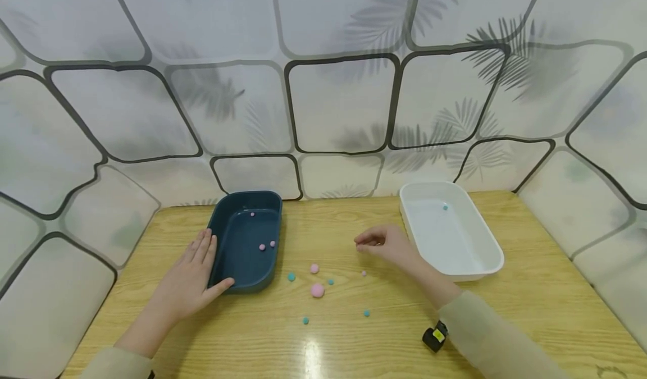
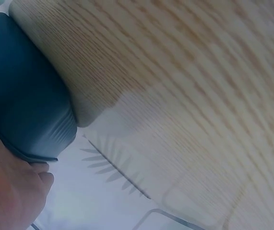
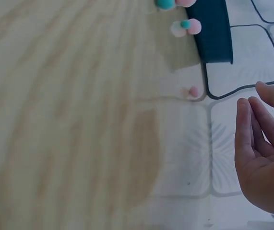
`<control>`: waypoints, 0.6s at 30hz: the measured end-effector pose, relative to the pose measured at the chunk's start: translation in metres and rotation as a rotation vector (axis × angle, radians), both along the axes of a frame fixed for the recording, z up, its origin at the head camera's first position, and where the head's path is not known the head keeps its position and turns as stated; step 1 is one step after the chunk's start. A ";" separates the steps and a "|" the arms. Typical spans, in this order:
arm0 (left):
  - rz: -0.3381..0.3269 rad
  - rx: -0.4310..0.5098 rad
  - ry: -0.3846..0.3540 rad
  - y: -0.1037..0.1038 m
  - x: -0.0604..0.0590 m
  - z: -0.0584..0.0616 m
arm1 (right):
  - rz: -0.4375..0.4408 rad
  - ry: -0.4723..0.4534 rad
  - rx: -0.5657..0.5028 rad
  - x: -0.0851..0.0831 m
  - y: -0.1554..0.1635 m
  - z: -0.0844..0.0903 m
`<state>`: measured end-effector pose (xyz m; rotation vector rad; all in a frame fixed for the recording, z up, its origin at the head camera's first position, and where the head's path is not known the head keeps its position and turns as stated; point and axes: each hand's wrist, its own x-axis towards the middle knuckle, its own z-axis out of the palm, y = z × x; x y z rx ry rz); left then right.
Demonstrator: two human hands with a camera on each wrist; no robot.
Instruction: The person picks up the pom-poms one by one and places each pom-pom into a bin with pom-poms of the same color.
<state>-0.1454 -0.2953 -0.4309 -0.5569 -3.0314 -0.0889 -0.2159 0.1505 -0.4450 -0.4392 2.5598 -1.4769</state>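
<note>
My left hand (image 1: 187, 283) rests on the left side of a dark blue tray (image 1: 242, 269), its fingers straight along the rim and its thumb over the near corner. Three small pink balls (image 1: 262, 247) lie inside that tray. My right hand (image 1: 388, 247) hovers above the table, left of a white tray (image 1: 447, 241) that holds one teal ball (image 1: 445, 207). The right wrist view shows a small gap between thumb and fingertips, with nothing visible in it. Nearest this hand on the table is a tiny pink ball (image 1: 364, 274).
Between the trays, several loose balls lie on the wooden table (image 1: 343, 345), among them a larger pink ball (image 1: 317, 290) and a teal ball (image 1: 305, 321). Patterned cloth (image 1: 338, 104) walls off the back and sides. A small black device (image 1: 434, 337) sits at my right wrist.
</note>
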 end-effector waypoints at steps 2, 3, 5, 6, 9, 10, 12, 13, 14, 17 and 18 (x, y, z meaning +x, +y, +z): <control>0.002 -0.001 0.001 0.000 0.000 0.000 | 0.004 -0.010 0.004 0.002 0.004 -0.006; 0.003 -0.002 0.003 0.000 0.000 0.000 | 0.006 -0.014 0.007 0.003 0.006 -0.009; 0.004 -0.005 0.006 0.000 0.000 0.000 | 0.015 -0.024 0.014 0.004 0.009 -0.014; 0.004 -0.006 0.007 0.000 0.000 0.000 | 0.015 -0.032 0.019 0.005 0.011 -0.017; 0.006 -0.007 0.008 0.000 -0.001 0.000 | 0.028 -0.046 0.013 0.007 0.013 -0.022; 0.007 -0.007 0.009 0.000 -0.001 0.000 | 0.039 -0.051 0.008 0.008 0.014 -0.023; 0.009 -0.006 0.007 0.000 0.000 0.000 | 0.057 -0.065 -0.005 0.009 0.015 -0.025; 0.006 -0.006 0.013 0.000 0.000 0.000 | 0.068 -0.072 -0.016 0.009 0.016 -0.026; 0.007 -0.005 0.012 0.000 0.000 0.000 | 0.077 -0.082 -0.027 0.010 0.016 -0.027; 0.008 0.000 0.009 0.001 0.001 0.000 | 0.088 -0.096 -0.036 0.010 0.017 -0.030; 0.009 0.002 0.008 0.000 0.001 0.000 | 0.091 -0.096 -0.037 0.010 0.017 -0.030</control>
